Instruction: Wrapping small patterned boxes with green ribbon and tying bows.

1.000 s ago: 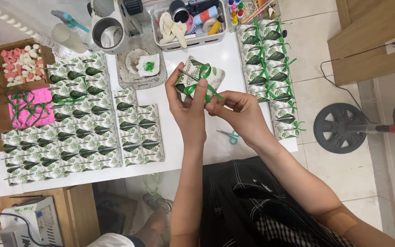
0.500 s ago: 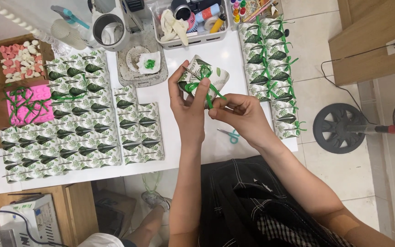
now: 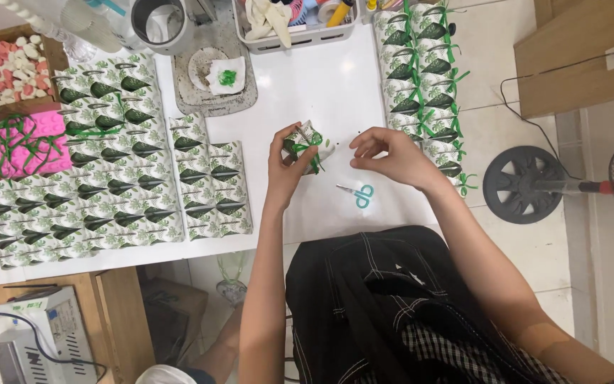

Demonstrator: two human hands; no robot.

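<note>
Nearest of all, under the right hand [image 3: 391, 155], small scissors with blue-green handles [image 3: 359, 194] flat on the white table [image 3: 321, 85], close by but not touching. Right hand loose, fingertips pinched together over nothing that can be seen, holding no box. Just to the left of it, a small leaf-print box [image 3: 305, 144] with a green ribbon bow [image 3: 314, 151], gripped by the left hand [image 3: 287, 165], fingers curled round its sides and thumb up by the bow. A little gap of bare table between box and right hand, with nothing in the way. Past the right hand, out by the table edge, a long stack of finished boxes with green ribbons [image 3: 424, 85]. Far to the left of the left hand, rows of flat leaf-print boxes [image 3: 115, 171] laid side by side. Beyond those, a pink tray with green ribbon bits [image 3: 26, 146] and a box of pink and white pieces [image 3: 7, 70]. Farther up from both hands, a speckled tray [image 3: 214, 78] with a green-smeared paper, a grey round pot [image 3: 159, 25], and a white basket of supplies [image 3: 296, 25].
</note>
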